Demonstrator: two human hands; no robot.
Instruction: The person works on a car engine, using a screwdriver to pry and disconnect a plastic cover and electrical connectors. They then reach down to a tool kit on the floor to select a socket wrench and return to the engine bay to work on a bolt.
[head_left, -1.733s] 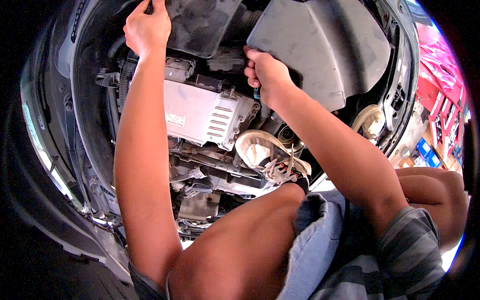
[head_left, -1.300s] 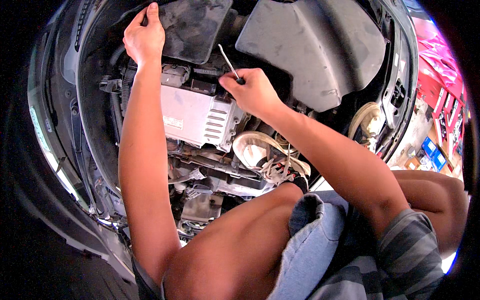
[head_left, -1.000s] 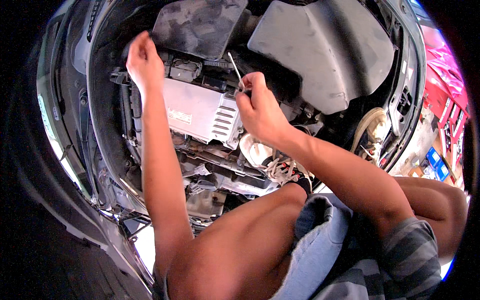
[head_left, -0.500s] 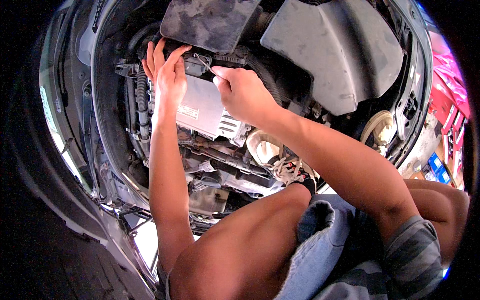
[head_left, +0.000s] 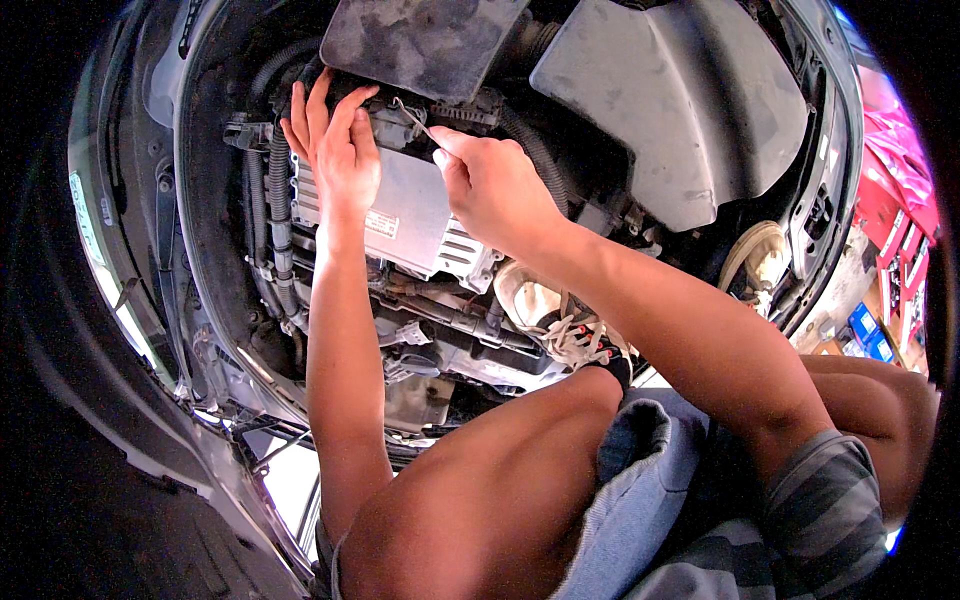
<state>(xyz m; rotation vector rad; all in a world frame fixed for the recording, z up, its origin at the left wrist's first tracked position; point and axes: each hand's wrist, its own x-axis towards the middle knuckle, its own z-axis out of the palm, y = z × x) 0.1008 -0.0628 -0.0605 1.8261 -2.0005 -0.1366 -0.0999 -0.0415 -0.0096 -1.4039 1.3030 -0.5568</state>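
My left hand (head_left: 337,150) rests with fingers spread and bent at the upper left of the silver ribbed control module (head_left: 410,210), its fingertips just below a dark square plastic cover (head_left: 420,40). My right hand (head_left: 495,185) grips a thin metal tool (head_left: 416,118) with a bent tip, which reaches to a connector area (head_left: 390,128) beside my left fingertips. Whether the tip touches the connector I cannot tell. Dark corrugated hoses (head_left: 280,190) run left of the module.
A large grey moulded cover (head_left: 650,110) lies right of my hands. My shoes (head_left: 530,300) stand in the engine bay below the hands. Hoses and metal parts surround them. Beyond the right body edge are red tool trays (head_left: 900,260), pink cloth and blue boxes (head_left: 865,330).
My left hand has left the upper cover and moved down beside the connector. My right hand has brought the tool up and leftward to that spot, hardly shifting in the last half second.
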